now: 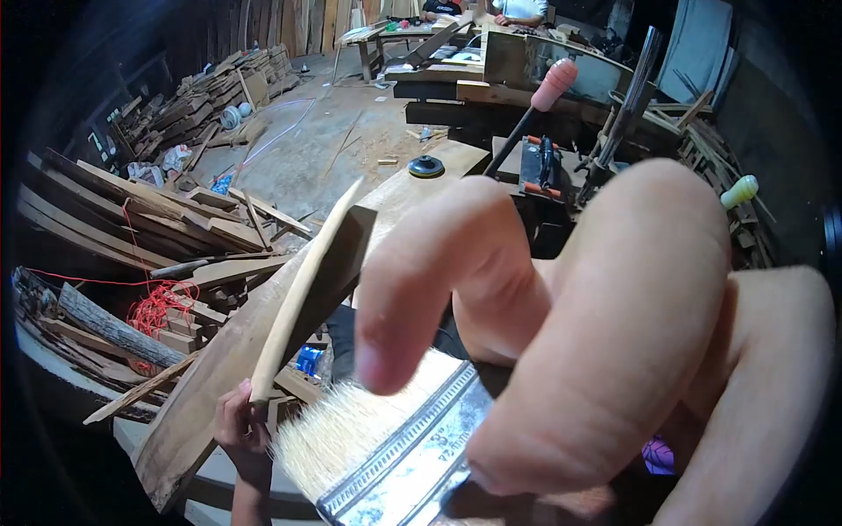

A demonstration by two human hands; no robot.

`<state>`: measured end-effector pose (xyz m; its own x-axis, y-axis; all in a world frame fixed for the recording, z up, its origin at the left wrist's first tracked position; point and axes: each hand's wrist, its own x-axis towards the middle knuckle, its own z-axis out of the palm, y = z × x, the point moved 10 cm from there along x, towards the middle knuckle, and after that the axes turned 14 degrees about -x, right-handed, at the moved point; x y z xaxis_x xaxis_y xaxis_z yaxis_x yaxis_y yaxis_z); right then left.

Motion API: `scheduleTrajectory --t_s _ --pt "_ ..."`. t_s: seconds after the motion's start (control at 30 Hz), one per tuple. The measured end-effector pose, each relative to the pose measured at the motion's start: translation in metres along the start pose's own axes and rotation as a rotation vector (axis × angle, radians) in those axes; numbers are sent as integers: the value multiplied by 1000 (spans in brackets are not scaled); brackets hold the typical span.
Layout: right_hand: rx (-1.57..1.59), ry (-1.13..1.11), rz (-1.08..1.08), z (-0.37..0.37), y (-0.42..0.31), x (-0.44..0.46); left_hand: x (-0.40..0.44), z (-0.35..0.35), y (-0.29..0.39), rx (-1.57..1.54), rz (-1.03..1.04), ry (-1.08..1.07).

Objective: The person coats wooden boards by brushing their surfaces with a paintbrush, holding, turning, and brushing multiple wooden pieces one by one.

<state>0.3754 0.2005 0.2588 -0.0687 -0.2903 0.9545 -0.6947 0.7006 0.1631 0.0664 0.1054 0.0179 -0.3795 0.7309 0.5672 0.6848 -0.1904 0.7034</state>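
My left hand (239, 425), at the lower left, is closed around the lower end of a thin curved wooden slat (294, 302). The slat stands up at a slant, its pale edge facing me. Large and very near the camera, my right hand (605, 351) has its fingers bent around a wide paintbrush. Pale bristles (351, 430) and a shiny metal ferrule (412, 465) belong to this paintbrush, which points left towards the slat. My fingers hide most of the brush's handle. A long wooden plank (219, 359) lies behind the slat.
A round black pad (426, 167) sits on the plank's far end. Beyond it are a pink-handled tool (554, 85) and a metal bar (636, 88). Wood stacks (114, 210) and tangled red cord (162, 314) lie left. Two people are at the far table (395, 33).
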Motion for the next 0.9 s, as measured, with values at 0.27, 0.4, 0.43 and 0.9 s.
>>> scheduleTrajectory --t_s 0.27,0.4,0.43,0.9 --pt "-70 374 149 -13 42 -44 -21 -8 -76 -672 -595 224" --pt "-377 190 854 27 174 -153 -27 6 -84 -818 -695 243" --pt "-431 64 1008 40 192 -169 -30 7 -86 -845 -764 224" --pt "-154 -365 1218 148 187 -254 -53 68 -60 -1083 -999 -38"
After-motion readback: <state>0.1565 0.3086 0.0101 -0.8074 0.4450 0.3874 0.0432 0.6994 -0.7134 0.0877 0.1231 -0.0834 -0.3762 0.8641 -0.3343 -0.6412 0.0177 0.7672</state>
